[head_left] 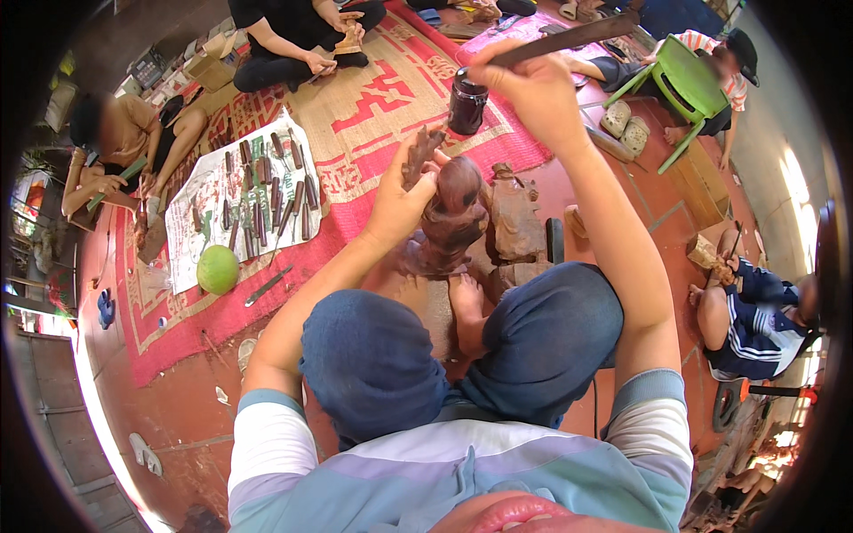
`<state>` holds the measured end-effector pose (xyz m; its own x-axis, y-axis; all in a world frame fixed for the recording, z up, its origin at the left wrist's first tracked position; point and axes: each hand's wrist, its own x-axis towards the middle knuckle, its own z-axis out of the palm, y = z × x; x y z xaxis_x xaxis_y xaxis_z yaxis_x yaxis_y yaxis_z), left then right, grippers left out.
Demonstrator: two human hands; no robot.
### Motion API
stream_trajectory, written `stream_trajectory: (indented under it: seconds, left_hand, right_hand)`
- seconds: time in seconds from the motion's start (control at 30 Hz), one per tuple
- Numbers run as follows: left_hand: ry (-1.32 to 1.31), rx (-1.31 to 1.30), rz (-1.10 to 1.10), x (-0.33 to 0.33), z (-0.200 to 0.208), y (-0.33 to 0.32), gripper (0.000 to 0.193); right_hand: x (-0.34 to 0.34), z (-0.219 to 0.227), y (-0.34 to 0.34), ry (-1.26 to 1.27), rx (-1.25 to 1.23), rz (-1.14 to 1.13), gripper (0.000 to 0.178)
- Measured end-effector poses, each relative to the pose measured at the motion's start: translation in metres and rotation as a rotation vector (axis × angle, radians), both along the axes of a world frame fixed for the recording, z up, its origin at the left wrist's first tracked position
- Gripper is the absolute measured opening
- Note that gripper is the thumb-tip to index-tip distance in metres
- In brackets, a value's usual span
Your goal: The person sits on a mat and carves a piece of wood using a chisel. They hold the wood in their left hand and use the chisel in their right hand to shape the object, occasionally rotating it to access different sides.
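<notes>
Between my feet stands a dark brown wood carving (455, 218) with a rounded top. My left hand (398, 194) is closed on a jagged, leaf-like wooden part (421, 158) at its upper left; whether that part is joined to the carving I cannot tell. Raised above and to the right, my right hand (538, 96) grips a long flat dark tool (569, 41) resembling a broad blade, which points up to the right. Just beyond the carving is a dark glass jar (466, 107) with a black lid. Beside the carving, on its right, sits another carved wooden block (515, 213).
Several carving tools (267, 182) lie on a white sheet (191, 235) at the left, with a green round fruit (218, 269) at its edge. A red patterned mat (355, 169) spreads ahead. Other people sit around, one by a green plastic chair (689, 80).
</notes>
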<state>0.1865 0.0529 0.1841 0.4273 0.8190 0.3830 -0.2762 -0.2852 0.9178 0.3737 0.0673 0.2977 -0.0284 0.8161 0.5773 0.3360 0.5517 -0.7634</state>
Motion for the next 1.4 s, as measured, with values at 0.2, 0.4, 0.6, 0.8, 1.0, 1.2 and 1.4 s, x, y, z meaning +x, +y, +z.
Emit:
stream_trajectory:
  seconds: [0.2,0.4,0.6,0.8,1.0,1.2,1.4]
  left_hand:
    - [0.109,0.028,0.215,-0.004,0.023,0.006,0.033]
    - [0.035,-0.424,-0.031,-0.016,0.035,0.039,0.040]
    - [-0.066,-0.293,-0.136,-0.009,0.022,0.009,0.044]
    - [0.174,-0.231,-0.099,-0.013,0.015,0.009,0.042]
    - [0.133,-0.167,-0.009,-0.008,0.019,0.001,0.039]
    - [0.196,-0.104,0.014,-0.006,0.014,0.004,0.050]
    - [0.209,-0.235,0.008,-0.010,0.005,0.010,0.031]
  right_hand:
    - [0.011,-0.004,-0.012,0.061,-0.010,-0.055,0.012]
    - [0.022,-0.009,-0.025,0.091,-0.081,0.012,0.012]
    - [0.003,-0.023,-0.032,0.252,-0.174,0.077,0.012]
    - [-0.027,-0.030,-0.031,-0.048,-0.022,0.080,0.008]
    - [-0.039,-0.022,-0.027,-0.332,0.065,-0.045,0.009]
    - [-0.042,-0.016,-0.015,-0.273,-0.093,-0.182,0.011]
    - [-0.049,0.001,-0.016,-0.363,-0.180,-0.135,0.016]
